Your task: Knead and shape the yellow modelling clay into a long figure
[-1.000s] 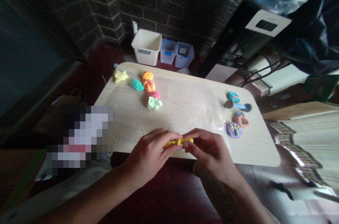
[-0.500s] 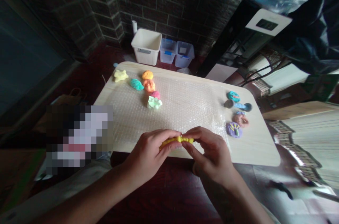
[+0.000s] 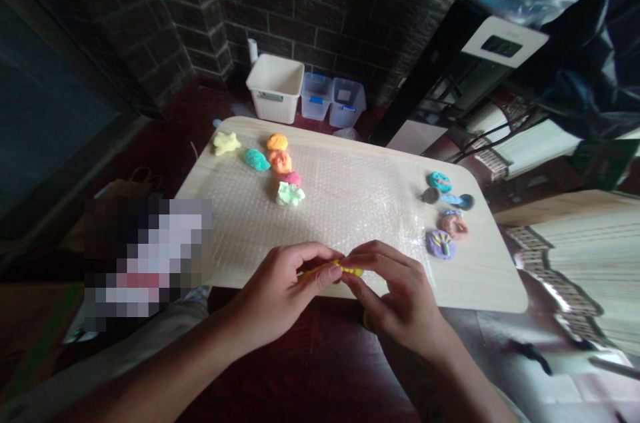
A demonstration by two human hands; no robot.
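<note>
Yellow clay (image 3: 354, 271) is being held up between your two hands, at the table's (image 3: 493, 280) near edge in this view; your fingers are hiding much of it. Your left hand (image 3: 283, 283) is curling nearly closed, thumb and fingers gripping the clay's left part. Your right hand (image 3: 403, 290) is pinching the right end between thumb and fingertips. Beyond, bubble wrap (image 3: 345, 193) is covering much of the tabletop. Left side: a pale green lump (image 3: 290, 194) is lying against a pink lump (image 3: 293, 178), an orange lump (image 3: 281, 162) and a yellow-orange lump (image 3: 277, 142) are lining up behind, a teal lump (image 3: 256, 158) is lying beside them, and a pale yellow piece (image 3: 226, 143) is lying near the far corner. Right side: a purple disc (image 3: 441, 246) and a brownish piece (image 3: 455, 227) are lying close together. Past the far edge, a white bin (image 3: 275, 106) is standing.
</note>
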